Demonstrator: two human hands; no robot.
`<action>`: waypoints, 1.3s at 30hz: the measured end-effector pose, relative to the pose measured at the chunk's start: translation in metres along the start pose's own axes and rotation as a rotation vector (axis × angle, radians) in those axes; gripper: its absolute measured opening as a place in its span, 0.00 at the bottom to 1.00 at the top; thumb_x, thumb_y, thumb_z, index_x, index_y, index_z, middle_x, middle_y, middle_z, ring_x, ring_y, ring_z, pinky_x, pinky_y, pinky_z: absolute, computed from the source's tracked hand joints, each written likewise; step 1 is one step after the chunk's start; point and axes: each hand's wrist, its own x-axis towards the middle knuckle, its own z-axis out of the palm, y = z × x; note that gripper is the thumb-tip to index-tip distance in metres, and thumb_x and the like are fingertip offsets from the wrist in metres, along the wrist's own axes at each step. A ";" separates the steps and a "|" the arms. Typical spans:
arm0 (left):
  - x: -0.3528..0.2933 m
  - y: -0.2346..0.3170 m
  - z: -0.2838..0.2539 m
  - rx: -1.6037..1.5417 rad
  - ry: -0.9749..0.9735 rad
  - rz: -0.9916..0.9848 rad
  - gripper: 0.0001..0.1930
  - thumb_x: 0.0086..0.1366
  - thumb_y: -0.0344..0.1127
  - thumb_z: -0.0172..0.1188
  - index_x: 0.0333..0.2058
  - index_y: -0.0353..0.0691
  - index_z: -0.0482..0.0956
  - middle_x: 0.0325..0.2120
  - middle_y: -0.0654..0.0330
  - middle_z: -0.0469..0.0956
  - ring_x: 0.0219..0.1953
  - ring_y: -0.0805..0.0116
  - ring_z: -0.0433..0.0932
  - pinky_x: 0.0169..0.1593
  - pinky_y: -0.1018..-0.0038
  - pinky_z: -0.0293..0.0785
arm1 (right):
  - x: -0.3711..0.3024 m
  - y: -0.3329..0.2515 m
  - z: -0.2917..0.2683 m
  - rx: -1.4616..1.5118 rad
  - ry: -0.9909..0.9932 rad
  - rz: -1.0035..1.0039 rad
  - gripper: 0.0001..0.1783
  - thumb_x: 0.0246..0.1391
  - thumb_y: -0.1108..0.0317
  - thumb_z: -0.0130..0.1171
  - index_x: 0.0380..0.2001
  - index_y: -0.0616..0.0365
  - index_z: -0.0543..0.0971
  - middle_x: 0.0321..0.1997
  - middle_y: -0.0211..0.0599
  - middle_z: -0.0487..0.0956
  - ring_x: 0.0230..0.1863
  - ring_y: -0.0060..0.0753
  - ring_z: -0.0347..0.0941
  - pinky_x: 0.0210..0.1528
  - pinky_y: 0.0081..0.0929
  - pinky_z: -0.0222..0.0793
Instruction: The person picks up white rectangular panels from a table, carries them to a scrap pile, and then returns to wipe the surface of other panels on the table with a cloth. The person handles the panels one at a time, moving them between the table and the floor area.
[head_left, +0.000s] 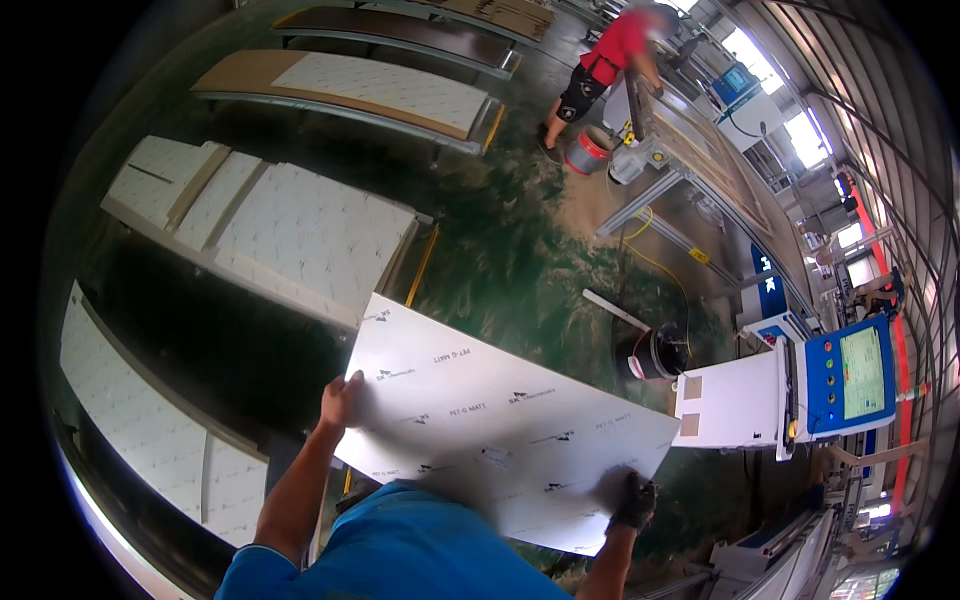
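A large white film-covered panel [490, 410] is held in front of my body, tilted, its near edge close to my blue shirt. My left hand [342, 400] grips its left edge, the thumb on the top face. At the near right part of the panel, my right hand [634, 502], which looks dark and gloved, is closed on the edge; its fingers are partly in shadow. The panel's underside is hidden.
To the left, stacked white panels [300, 235] lie on a low conveyor, with more panels [140, 400] nearer. A blue-framed control console [848, 372] stands right. A black bucket [662, 350] and a yellow cable [668, 275] are on the green floor. A person in red [612, 55] works beyond.
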 end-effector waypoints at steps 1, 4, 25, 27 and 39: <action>0.031 0.001 0.000 0.076 0.039 0.034 0.27 0.68 0.56 0.59 0.30 0.31 0.80 0.22 0.54 0.79 0.28 0.70 0.75 0.36 0.67 0.73 | 0.022 -0.003 0.027 -0.105 -0.009 -0.026 0.18 0.57 0.57 0.69 0.38 0.62 0.80 0.33 0.38 0.81 0.33 0.29 0.77 0.35 0.32 0.76; 0.095 0.036 -0.015 0.058 0.106 0.026 0.29 0.65 0.59 0.62 0.29 0.31 0.80 0.21 0.57 0.77 0.27 0.69 0.75 0.35 0.68 0.72 | 0.037 -0.099 0.152 -0.410 0.035 0.133 0.26 0.56 0.47 0.68 0.39 0.63 0.83 0.33 0.41 0.84 0.35 0.31 0.78 0.37 0.34 0.75; 0.628 0.138 -0.341 0.843 0.173 -0.112 0.36 0.67 0.66 0.53 0.59 0.38 0.76 0.55 0.42 0.78 0.60 0.42 0.73 0.62 0.56 0.68 | -0.053 0.057 0.811 0.059 -0.390 0.802 0.26 0.55 0.61 0.69 0.54 0.60 0.77 0.44 0.36 0.82 0.37 0.34 0.78 0.39 0.35 0.74; 0.675 0.145 -0.360 0.835 0.181 -0.054 0.37 0.67 0.66 0.53 0.60 0.38 0.74 0.56 0.41 0.76 0.62 0.42 0.72 0.64 0.57 0.67 | -0.061 0.105 0.867 -0.134 -0.350 0.767 0.30 0.54 0.57 0.71 0.56 0.61 0.77 0.48 0.38 0.82 0.41 0.37 0.79 0.44 0.36 0.74; 0.827 0.107 -0.419 0.910 0.213 -0.006 0.37 0.70 0.62 0.52 0.68 0.42 0.67 0.65 0.46 0.69 0.68 0.48 0.66 0.70 0.61 0.59 | -0.077 0.008 1.015 -0.774 -0.473 0.562 0.47 0.50 0.41 0.68 0.66 0.58 0.68 0.56 0.49 0.81 0.55 0.49 0.77 0.57 0.42 0.72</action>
